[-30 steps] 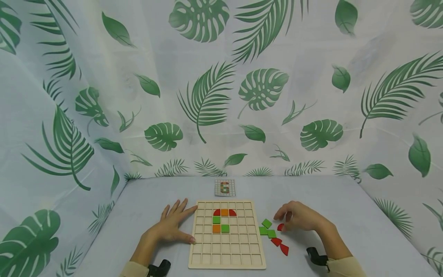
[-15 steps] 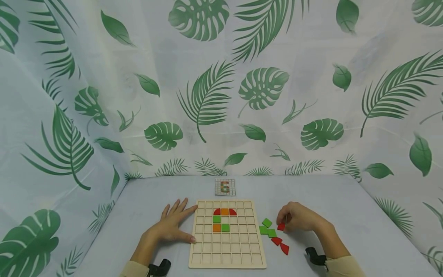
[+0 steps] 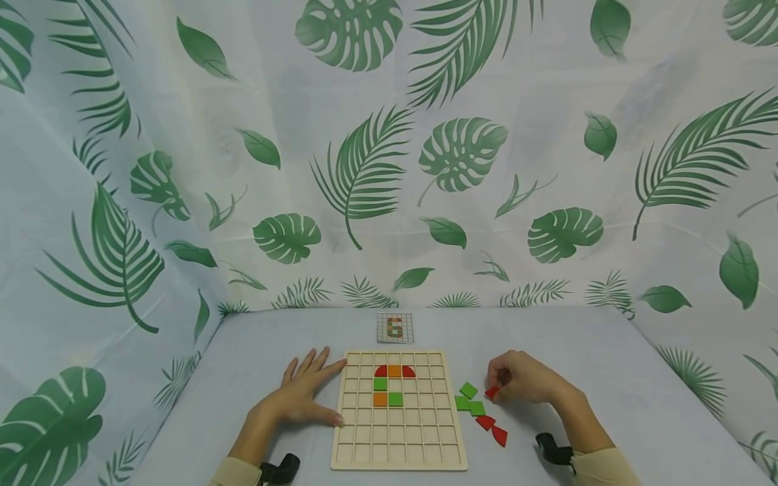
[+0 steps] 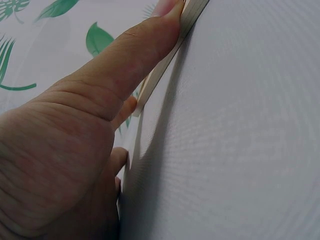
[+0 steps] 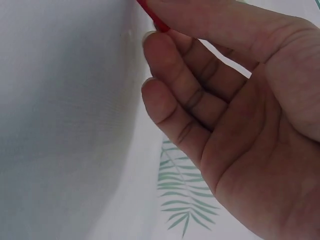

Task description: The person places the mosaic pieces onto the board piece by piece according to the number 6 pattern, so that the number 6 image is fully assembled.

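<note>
A wooden grid board (image 3: pixel 401 439) lies in the middle of the table, with red, orange and green tiles set in its upper cells. My left hand (image 3: pixel 300 396) rests beside it, fingers spread, thumb and index finger touching its left edge; the left wrist view shows the thumb against the board's side (image 4: pixel 165 65). To the right of the board, my right hand (image 3: pixel 524 379) pinches a red quarter-round tile (image 3: pixel 491 392) between thumb and fingers. In the right wrist view only a red sliver of that tile (image 5: pixel 155 17) shows at the thumb; its remaining fingers are curled.
Several loose green tiles (image 3: pixel 463 403) lie by the board's right edge. Two red tiles (image 3: pixel 499 436) lie nearer the front. A small card (image 3: pixel 395 329) with a gridded tile pattern lies behind the board. A leaf-print cloth (image 3: pixel 389 169) hangs behind the table.
My right hand has taken hold of the red tile, which has turned and shifted slightly upward in its fingers. My left hand and the board have stayed in place.
</note>
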Motion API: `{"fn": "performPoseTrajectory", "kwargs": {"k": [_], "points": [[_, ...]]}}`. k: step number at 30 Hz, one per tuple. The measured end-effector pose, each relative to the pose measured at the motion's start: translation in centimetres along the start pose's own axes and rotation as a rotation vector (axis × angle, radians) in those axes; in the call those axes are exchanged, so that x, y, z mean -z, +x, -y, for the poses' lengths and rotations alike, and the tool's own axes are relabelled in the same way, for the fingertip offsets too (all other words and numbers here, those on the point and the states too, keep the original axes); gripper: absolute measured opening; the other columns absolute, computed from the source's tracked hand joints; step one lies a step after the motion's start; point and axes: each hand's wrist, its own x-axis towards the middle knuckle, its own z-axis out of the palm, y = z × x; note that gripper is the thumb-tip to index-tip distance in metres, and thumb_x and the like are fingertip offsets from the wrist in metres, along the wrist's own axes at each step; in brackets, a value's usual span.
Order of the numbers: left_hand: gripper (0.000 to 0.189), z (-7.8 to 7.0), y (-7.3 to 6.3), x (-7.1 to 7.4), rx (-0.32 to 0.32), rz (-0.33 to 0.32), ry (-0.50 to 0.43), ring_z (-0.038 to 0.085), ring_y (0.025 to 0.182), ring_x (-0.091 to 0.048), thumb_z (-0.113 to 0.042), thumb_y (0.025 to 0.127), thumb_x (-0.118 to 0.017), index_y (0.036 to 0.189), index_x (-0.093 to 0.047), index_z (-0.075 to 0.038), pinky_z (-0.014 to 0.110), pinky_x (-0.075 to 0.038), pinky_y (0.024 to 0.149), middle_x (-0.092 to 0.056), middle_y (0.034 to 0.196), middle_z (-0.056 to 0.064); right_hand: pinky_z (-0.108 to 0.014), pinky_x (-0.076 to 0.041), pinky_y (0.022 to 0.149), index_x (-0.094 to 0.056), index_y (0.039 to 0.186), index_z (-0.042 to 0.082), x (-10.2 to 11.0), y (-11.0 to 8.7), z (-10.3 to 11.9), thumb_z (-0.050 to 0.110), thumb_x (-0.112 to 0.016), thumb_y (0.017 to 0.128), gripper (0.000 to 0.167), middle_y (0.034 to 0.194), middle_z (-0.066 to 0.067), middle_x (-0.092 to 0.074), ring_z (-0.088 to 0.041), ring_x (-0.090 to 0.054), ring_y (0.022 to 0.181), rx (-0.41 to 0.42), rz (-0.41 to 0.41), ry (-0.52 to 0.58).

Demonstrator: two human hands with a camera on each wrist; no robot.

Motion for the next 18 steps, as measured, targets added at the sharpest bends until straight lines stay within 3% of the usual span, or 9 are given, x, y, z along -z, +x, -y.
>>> {"fn": "performPoseTrajectory", "kwargs": {"k": [4, 9, 18], "points": [[0.115, -0.1, 0.0, 0.1, 0.000, 0.001, -0.005, 0.043, 0.162, 0.002, -0.072, 0.064, -0.086, 0.161, -0.038, -0.035, 0.070, 0.009, 0.124, -0.010, 0.176, 0.015, -0.026, -0.050, 0.062, -0.079, 0.089, 0.016, 0.3, 0.2, -0.1, 0.000, -0.082, 0.083, 0.017, 0.078, 0.002, -0.067, -0.016, -0.058, 0.074, 0.013, 0.004, -0.004], [0.114, -0.1, 0.0, 0.1, -0.001, 0.007, -0.015, 0.044, 0.162, 0.002, -0.071, 0.065, -0.087, 0.162, -0.038, -0.034, 0.070, 0.009, 0.124, -0.010, 0.175, 0.016, -0.024, -0.053, 0.065, -0.080, 0.091, 0.016, 0.3, 0.8, 0.1, 0.005, -0.080, 0.088, 0.011, 0.082, 0.005, -0.072, -0.011, -0.060, 0.075, 0.107, -0.021, 0.000], [0.115, -0.1, 0.0, 0.0, -0.005, 0.001, -0.005, 0.044, 0.162, 0.002, -0.072, 0.065, -0.086, 0.162, -0.038, -0.033, 0.070, 0.009, 0.124, -0.010, 0.175, 0.016, -0.024, -0.055, 0.067, -0.076, 0.092, 0.014, -0.7, 2.7, 3.5, 0.004, -0.074, 0.093, 0.011, 0.083, 0.003, -0.072, -0.009, -0.061, 0.075, 0.205, -0.059, 0.038]]}}
